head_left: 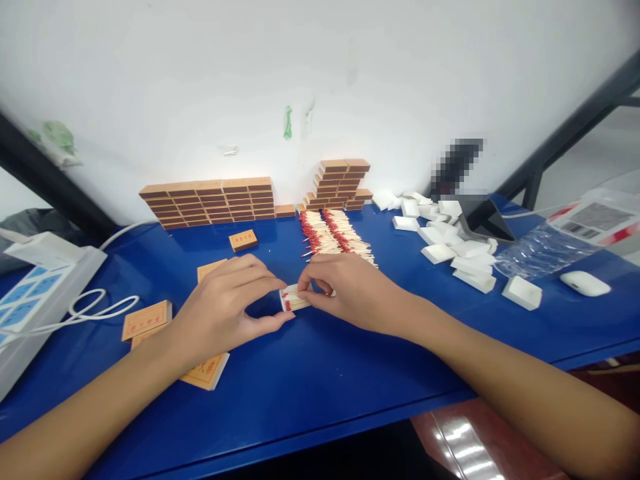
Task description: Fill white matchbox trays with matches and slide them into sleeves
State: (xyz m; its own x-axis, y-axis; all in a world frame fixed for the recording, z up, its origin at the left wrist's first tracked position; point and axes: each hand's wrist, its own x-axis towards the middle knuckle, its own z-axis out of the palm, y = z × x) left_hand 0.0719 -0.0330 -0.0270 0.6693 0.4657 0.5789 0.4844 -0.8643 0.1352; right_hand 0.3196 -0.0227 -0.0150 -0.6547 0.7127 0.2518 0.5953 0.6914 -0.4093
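Note:
A small white matchbox tray [283, 300] with red-headed matches [296, 304] in it is between my hands, low over the blue table. My left hand [225, 310] grips the tray's left end between thumb and forefinger. The fingers of my right hand [340, 287] are pinched together over the tray's right part, at the matches; whether they hold any is hidden. Just beyond my right hand lies a big pile of loose matches [335, 233] in two rows. Around my left hand are orange matchbox sleeves [207, 373], partly covered by the hand and forearm.
Matchboxes [215, 203] are stacked against the wall, with a stepped stack [343, 183] to their right. A single matchbox [243, 241] lies in front. White trays [473, 267], a clear plastic bag [545, 247] and a white case [585, 283] are at right; a power strip [45, 307] is left.

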